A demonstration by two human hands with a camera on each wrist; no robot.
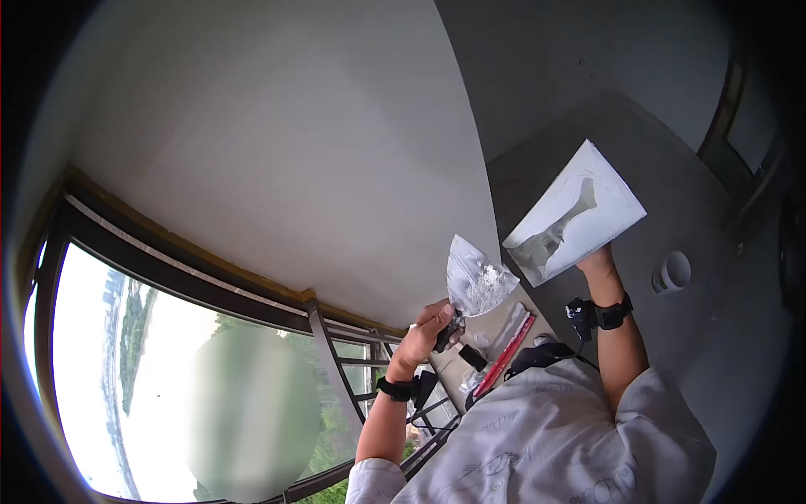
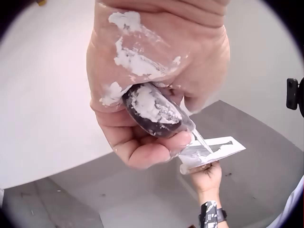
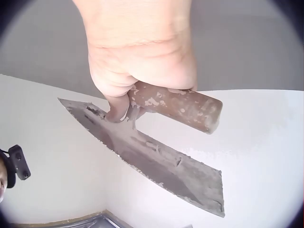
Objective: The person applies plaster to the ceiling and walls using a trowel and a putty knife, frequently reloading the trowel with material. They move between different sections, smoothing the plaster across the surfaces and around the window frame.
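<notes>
My left hand (image 1: pixel 424 336) grips the dark handle (image 2: pixel 154 109) of a putty knife, its fingers curled round it. White putty is smeared on that handle and on the palm. The knife's broad blade (image 1: pixel 480 281) carries lumps of putty and points up toward the wall. To the right, a plastering trowel (image 1: pixel 617 202) is held up by my right hand (image 3: pixel 142 61), which is wrapped round its brown handle (image 3: pixel 178 107). White putty coats much of the trowel's upper face, with a bare grey patch. In the head view the trowel hides most of the right hand. Both tools are apart.
A large white wall (image 1: pixel 294 143) rises in front, beside a window with a dark frame (image 1: pixel 193 260). Below the hands, a red bar (image 1: pixel 504 357) and a small black object (image 1: pixel 473 359) lie on a pale surface. A white bucket (image 1: pixel 673 272) is on the grey floor.
</notes>
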